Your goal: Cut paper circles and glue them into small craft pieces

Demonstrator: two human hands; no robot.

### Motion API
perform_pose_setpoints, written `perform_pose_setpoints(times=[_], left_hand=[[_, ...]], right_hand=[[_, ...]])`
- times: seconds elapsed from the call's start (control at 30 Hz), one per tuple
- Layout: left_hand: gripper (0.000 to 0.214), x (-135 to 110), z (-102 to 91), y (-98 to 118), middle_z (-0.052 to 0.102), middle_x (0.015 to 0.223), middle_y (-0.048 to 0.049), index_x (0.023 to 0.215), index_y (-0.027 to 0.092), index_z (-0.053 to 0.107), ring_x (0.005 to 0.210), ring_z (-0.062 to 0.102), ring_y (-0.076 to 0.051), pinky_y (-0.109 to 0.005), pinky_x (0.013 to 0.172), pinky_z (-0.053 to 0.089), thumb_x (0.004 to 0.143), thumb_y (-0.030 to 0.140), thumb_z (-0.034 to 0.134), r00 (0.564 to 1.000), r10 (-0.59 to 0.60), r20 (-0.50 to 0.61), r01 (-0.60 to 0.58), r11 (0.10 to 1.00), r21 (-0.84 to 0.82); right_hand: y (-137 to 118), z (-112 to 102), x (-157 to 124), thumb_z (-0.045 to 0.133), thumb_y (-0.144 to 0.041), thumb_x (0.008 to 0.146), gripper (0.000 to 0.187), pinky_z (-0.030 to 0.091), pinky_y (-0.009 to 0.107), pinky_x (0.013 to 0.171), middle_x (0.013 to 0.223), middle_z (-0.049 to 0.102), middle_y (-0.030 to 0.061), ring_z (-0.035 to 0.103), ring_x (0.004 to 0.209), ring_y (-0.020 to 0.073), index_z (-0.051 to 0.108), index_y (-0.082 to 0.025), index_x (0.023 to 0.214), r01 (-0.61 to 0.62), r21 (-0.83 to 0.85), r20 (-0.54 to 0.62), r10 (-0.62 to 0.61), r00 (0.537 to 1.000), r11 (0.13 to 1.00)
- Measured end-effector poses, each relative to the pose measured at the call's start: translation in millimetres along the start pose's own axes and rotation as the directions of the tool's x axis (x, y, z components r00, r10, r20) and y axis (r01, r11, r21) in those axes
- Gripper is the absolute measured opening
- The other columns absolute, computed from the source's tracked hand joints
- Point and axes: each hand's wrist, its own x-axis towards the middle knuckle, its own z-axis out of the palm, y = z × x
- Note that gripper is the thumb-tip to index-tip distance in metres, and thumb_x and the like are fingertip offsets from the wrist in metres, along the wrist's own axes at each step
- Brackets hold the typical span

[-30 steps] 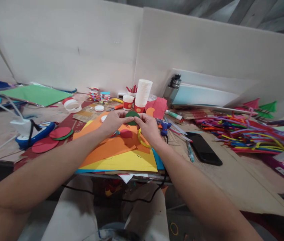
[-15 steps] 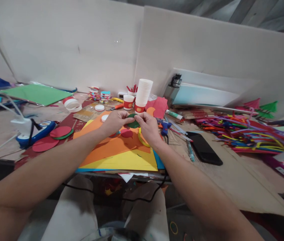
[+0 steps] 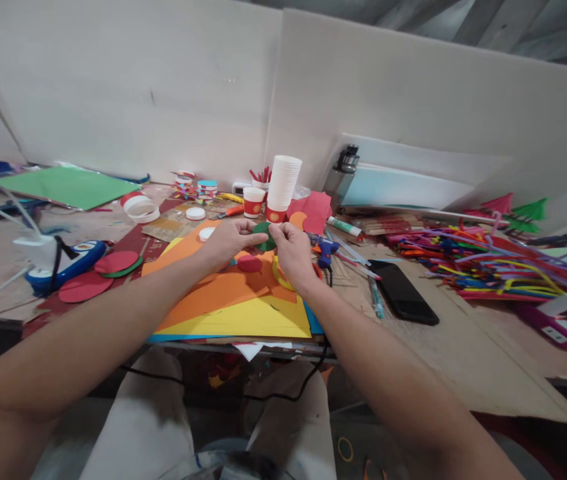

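Note:
A small dark green paper piece (image 3: 262, 235) is pinched between my two hands above the coloured sheets. My left hand (image 3: 233, 241) is closed on its left edge, and the fingers of my right hand (image 3: 292, 253) close on its right edge. Beneath them lie orange paper (image 3: 203, 293) and yellow paper (image 3: 243, 321), with a small red paper circle (image 3: 249, 264) on top. Partly behind my right hand is a yellow ring (image 3: 281, 275), perhaps a tape roll. A white disc (image 3: 207, 234) rests just beyond my left wrist.
A tall stack of white paper cups (image 3: 283, 183) stands behind my hands. To the right are a blue glue gun (image 3: 327, 252), a black phone (image 3: 403, 293) and a heap of pipe cleaners (image 3: 493, 260). Red paper circles (image 3: 86, 287) lie at left.
The green paper piece has turned and tilted slightly between my fingers, both hands still holding it. The whole view has shifted a little.

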Motion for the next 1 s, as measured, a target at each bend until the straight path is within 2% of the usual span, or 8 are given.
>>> perform_pose_setpoints(times=[0.13, 0.23, 0.37, 0.53, 0.63, 0.83, 0.93, 1.0], left_hand=[[0.038, -3, -2.1, 8, 0.065, 0.06, -0.0027, 0.067, 0.016, 0.06, 0.051, 0.06, -0.014, -0.027, 0.055, 0.046, 0.061, 0.044, 0.084, 0.997, -0.012, -0.077, 0.02, 0.995, 0.101], [0.036, -4, -4.2, 11, 0.062, 0.055, -0.0024, 0.064, 0.016, 0.06, 0.049, 0.058, -0.013, -0.026, 0.053, 0.042, 0.064, 0.044, 0.082, 0.998, 0.001, -0.063, 0.009, 0.986, 0.168], [0.035, -2, -3.0, 7, 0.06, 0.054, -0.0015, 0.062, 0.015, 0.06, 0.046, 0.056, -0.013, -0.026, 0.05, 0.04, 0.061, 0.04, 0.084, 0.999, -0.043, -0.028, 0.047, 0.98, 0.193], [0.037, 1, 1.9, -6, 0.069, 0.075, -0.0044, 0.079, 0.014, 0.068, 0.063, 0.063, -0.013, -0.027, 0.063, 0.051, 0.063, 0.043, 0.083, 0.998, -0.013, 0.056, 0.019, 0.995, -0.101], [0.042, 2, 3.2, -12, 0.072, 0.082, -0.0081, 0.085, 0.012, 0.07, 0.07, 0.067, -0.016, -0.029, 0.066, 0.054, 0.062, 0.044, 0.084, 0.995, -0.053, 0.089, 0.068, 0.983, -0.169], [0.038, 2, -1.5, -5, 0.069, 0.069, -0.0063, 0.072, 0.011, 0.066, 0.057, 0.064, -0.014, -0.026, 0.057, 0.052, 0.059, 0.041, 0.085, 0.997, -0.073, 0.003, 0.073, 0.99, -0.122], [0.03, 5, -12.5, 3, 0.07, 0.072, -0.0055, 0.08, 0.011, 0.066, 0.057, 0.064, -0.013, -0.025, 0.057, 0.053, 0.064, 0.032, 0.08, 0.997, -0.055, -0.048, 0.044, 0.976, -0.211], [0.024, 8, -22.5, 7, 0.07, 0.075, -0.0049, 0.085, 0.012, 0.064, 0.062, 0.067, -0.014, -0.025, 0.058, 0.054, 0.066, 0.023, 0.076, 0.99, -0.063, -0.123, 0.024, 0.956, -0.293]], right_hand=[[3, 2, 0, 0.049, -0.047, 0.09, 0.035, 0.035, 0.025, 0.061, 0.067, 0.051, -0.0018, 0.045, 0.065, 0.0125, 0.051, -0.02, 0.069, 0.08, -0.059, 0.085, -0.075, 0.994, 0.995], [2, 2, 0, 0.051, -0.048, 0.089, 0.032, 0.035, 0.025, 0.062, 0.07, 0.053, -0.0019, 0.047, 0.067, 0.0128, 0.052, -0.021, 0.073, 0.103, -0.064, 0.103, -0.096, 0.99, 0.993], [0, 0, 1, 0.055, -0.039, 0.087, 0.025, 0.037, 0.026, 0.064, 0.07, 0.056, -0.0015, 0.049, 0.068, 0.0133, 0.053, -0.021, 0.071, 0.059, -0.068, 0.074, -0.054, 0.996, 0.996], [-5, -3, -1, 0.056, -0.037, 0.086, 0.026, 0.039, 0.025, 0.063, 0.067, 0.055, -0.0018, 0.048, 0.065, 0.0128, 0.05, -0.021, 0.068, 0.056, -0.046, -0.02, -0.057, 0.998, 0.997], [-6, -3, -2, 0.055, -0.039, 0.087, 0.027, 0.037, 0.025, 0.062, 0.066, 0.052, -0.0022, 0.047, 0.064, 0.0128, 0.048, -0.021, 0.067, 0.072, -0.031, -0.023, -0.073, 0.997, 0.997], [-5, -6, -1, 0.05, -0.042, 0.092, 0.028, 0.035, 0.026, 0.063, 0.067, 0.053, -0.0021, 0.048, 0.065, 0.0135, 0.05, -0.022, 0.072, 0.127, -0.128, 0.047, -0.122, 0.991, 0.984], [-2, -12, 4, 0.042, -0.046, 0.096, 0.03, 0.037, 0.026, 0.066, 0.072, 0.058, -0.0006, 0.053, 0.069, 0.0146, 0.055, -0.022, 0.081, 0.117, -0.123, 0.09, -0.106, 0.99, 0.986], [0, -19, 7, 0.043, -0.043, 0.096, 0.029, 0.037, 0.027, 0.067, 0.074, 0.061, 0.001, 0.054, 0.072, 0.0154, 0.058, -0.021, 0.082, 0.127, -0.221, 0.101, -0.107, 0.989, 0.967]])
